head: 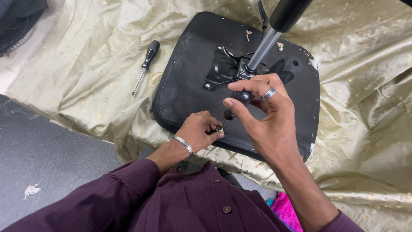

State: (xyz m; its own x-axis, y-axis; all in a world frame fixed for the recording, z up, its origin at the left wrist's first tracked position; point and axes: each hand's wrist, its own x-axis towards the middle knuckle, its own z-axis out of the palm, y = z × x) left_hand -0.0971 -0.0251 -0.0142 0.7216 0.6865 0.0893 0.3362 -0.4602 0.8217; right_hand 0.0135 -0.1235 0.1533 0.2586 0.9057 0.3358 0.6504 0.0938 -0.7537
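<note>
An upturned black chair seat (189, 81) lies on a pale gold cloth (86, 64), with its metal mounting plate (225, 71) and a chrome gas cylinder (262, 47) standing up from the middle. My right hand (264, 116) grips the black handle of a screwdriver (240, 99), its tip pointing down at the seat's near edge. My left hand (199, 129) pinches a small brass-coloured screw (219, 129) right at that tip. A ring is on my right hand and a metal bangle on my left wrist.
A second black-handled screwdriver (146, 64) lies on the cloth left of the seat. Loose small screws (248, 33) rest on the seat's far side. Grey floor (38, 154) lies at lower left, a dark bundle (17, 21) at top left, pink fabric (285, 210) near my lap.
</note>
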